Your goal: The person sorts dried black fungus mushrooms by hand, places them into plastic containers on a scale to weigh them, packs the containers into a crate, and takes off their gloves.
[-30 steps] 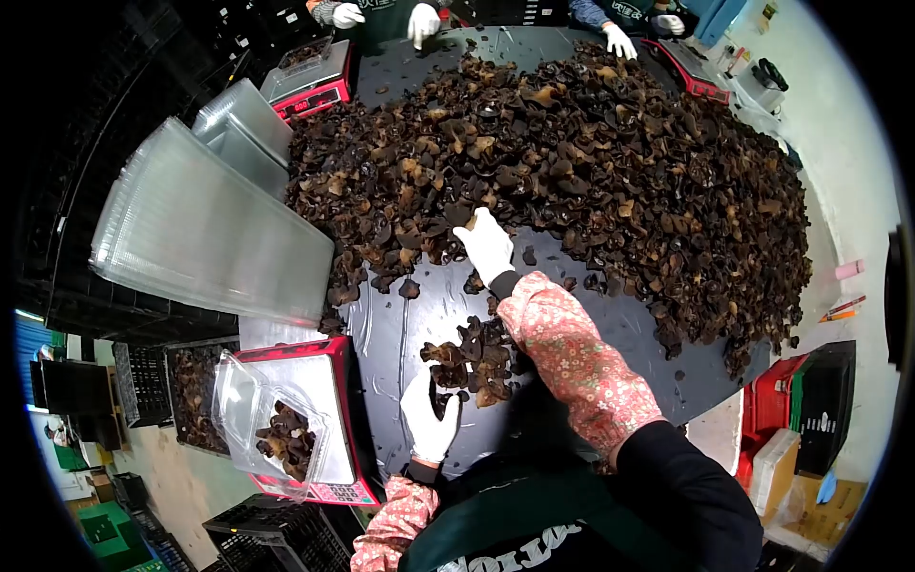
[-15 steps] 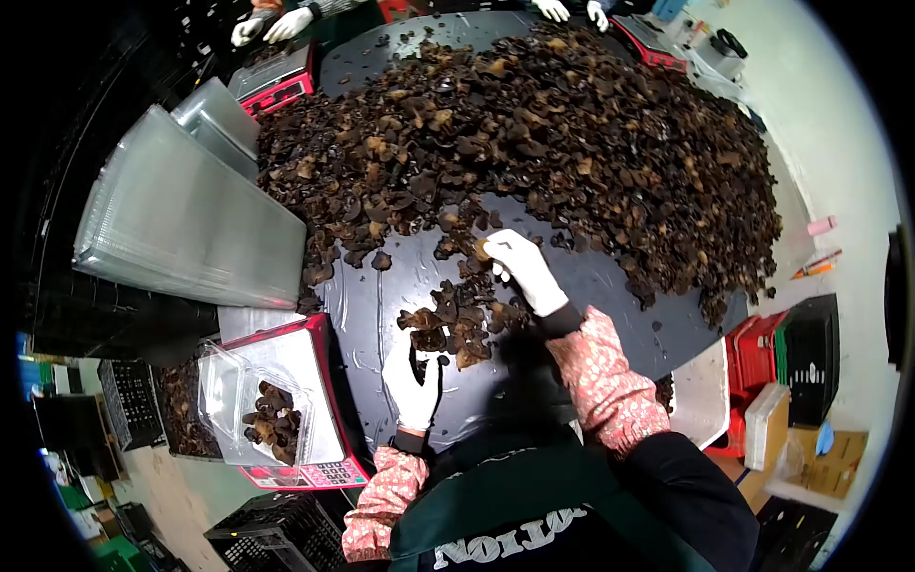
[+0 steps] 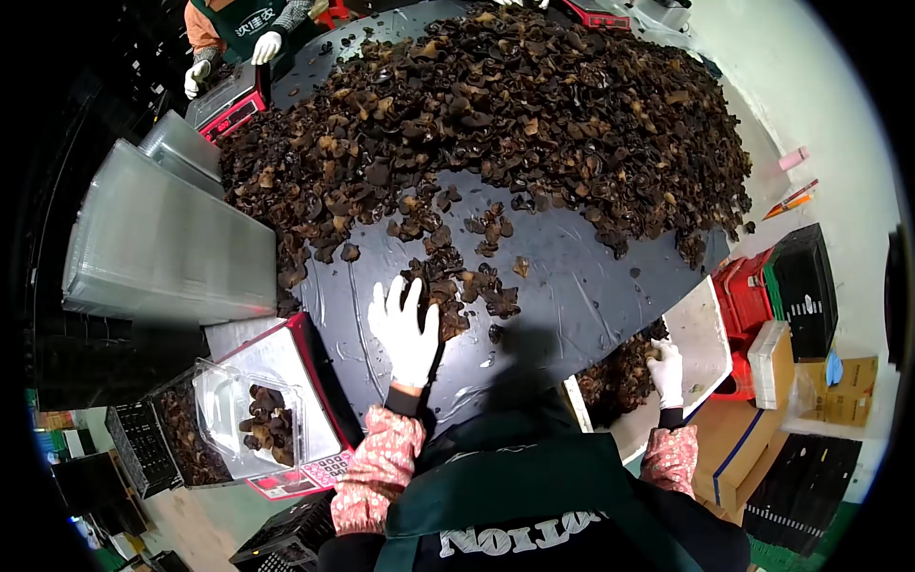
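Observation:
My left hand [image 3: 405,334], white-gloved, lies with fingers spread on the dark table [image 3: 572,276], its fingertips beside a small cluster of brown fungus pieces [image 3: 443,296]. Over at the right, my right hand [image 3: 665,370] is at the white bin [image 3: 701,329], next to the dark fungus [image 3: 620,377] inside it. The fingers of that hand are curled; whatever they hold is too small to make out. A large heap of fungus [image 3: 515,105] covers the far part of the table. An open clear box [image 3: 224,410] with fungus rests on a red scale [image 3: 310,381].
Stacked clear boxes [image 3: 172,238] stand at the left. A co-worker's gloved hands [image 3: 267,48] are near another scale [image 3: 229,100] at the back left. Red crates [image 3: 743,296], a black crate [image 3: 805,281] and a cardboard box [image 3: 729,443] are at the right.
My right hand has moved from the loose fungus on the table to the bin at the right. My left hand has opened its fingers wider. The whole view has shifted.

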The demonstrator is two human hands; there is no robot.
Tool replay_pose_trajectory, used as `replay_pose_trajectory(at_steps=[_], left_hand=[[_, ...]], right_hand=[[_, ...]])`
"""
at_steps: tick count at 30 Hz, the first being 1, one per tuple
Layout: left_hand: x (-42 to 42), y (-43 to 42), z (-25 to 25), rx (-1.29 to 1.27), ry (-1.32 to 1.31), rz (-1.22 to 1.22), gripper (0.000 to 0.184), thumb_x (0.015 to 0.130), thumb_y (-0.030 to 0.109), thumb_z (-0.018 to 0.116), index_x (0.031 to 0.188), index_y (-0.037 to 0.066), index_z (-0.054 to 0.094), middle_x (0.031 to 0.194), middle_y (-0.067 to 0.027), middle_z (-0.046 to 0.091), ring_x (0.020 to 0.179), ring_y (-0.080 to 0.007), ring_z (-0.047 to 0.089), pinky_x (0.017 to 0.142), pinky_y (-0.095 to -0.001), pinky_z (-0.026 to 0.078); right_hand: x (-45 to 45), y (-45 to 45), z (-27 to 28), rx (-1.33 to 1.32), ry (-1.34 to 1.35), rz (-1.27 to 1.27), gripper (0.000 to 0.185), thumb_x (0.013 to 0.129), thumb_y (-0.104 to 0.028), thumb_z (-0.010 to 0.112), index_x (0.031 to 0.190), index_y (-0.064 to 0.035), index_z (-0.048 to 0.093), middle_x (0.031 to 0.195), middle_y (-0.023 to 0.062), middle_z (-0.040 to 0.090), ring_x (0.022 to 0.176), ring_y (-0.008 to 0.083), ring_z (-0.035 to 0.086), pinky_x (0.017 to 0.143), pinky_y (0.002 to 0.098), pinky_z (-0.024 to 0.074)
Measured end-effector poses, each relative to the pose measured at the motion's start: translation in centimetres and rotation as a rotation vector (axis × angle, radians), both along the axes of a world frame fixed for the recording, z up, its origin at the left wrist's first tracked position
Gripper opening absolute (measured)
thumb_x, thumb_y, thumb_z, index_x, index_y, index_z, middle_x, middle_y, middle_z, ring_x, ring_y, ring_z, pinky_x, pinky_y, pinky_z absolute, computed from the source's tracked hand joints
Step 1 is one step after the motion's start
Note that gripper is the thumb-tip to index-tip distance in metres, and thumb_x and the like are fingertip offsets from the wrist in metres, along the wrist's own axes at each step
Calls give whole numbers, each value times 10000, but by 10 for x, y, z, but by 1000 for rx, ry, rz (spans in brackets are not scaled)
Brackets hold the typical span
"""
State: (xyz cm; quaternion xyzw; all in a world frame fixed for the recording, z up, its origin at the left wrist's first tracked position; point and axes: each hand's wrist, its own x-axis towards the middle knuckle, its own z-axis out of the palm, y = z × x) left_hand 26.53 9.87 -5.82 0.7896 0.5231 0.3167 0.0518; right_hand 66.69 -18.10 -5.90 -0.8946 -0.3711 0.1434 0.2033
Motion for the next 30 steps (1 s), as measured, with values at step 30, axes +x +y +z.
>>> replay_pose_trajectory(at_steps=[30], left_hand=[[-16, -4, -29, -235, -259, -28, 454, 812, 189, 688, 1232, 40, 605, 1196, -199, 617, 1152, -381, 560, 995, -452, 413]], right_hand=[[-58, 82, 33, 171, 150, 46, 252, 862, -240, 686, 1039, -61, 681, 985, 115, 689, 882, 237, 670, 787, 318, 526]])
